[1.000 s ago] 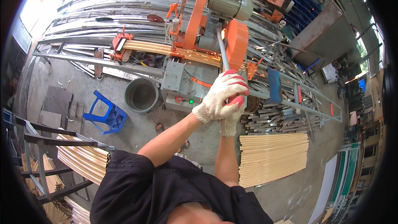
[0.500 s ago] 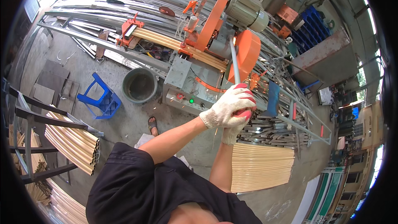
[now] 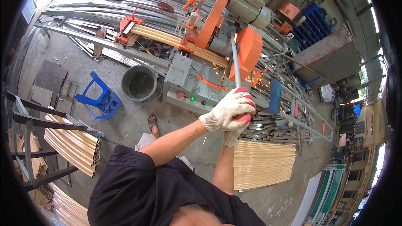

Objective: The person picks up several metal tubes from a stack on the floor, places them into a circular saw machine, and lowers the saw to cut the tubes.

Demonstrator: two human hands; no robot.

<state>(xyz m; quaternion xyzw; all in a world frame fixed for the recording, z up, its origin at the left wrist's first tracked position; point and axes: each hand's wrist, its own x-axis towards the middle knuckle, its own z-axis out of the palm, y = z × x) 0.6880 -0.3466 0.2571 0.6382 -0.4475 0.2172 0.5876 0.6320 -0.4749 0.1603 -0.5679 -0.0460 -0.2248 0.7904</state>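
Both my hands, in white knit gloves with red fingertips, are together at the near end of the grey lever handle (image 3: pixel 236 65) of a cut-off saw. My left hand (image 3: pixel 229 109) is on top with its fingers wrapped round. Partly hidden beneath it, my right hand (image 3: pixel 233 135) is closed at the same grip. The saw has an orange round blade guard (image 3: pixel 250 53) and a grey motor (image 3: pixel 248 7). Several cream-coloured tubes (image 3: pixel 161 37) lie side by side across its grey base, running under the blade guard. Orange sparks (image 3: pixel 256 79) fly out around the guard.
An orange clamp (image 3: pixel 129 28) holds the tubes' far-left end. A round tub (image 3: pixel 139 83) and a tipped blue plastic stool (image 3: pixel 99 96) stand on the floor at left. Cream tubes (image 3: pixel 264 165) lie stacked at right; more rest on a dark rack (image 3: pixel 46 121). Metal lengths (image 3: pixel 268 126) pile beyond.
My hands and the lever have shifted slightly toward me relative to the saw base. Sparks now also show over the tubes left of the blade. The whole view has tilted a little.
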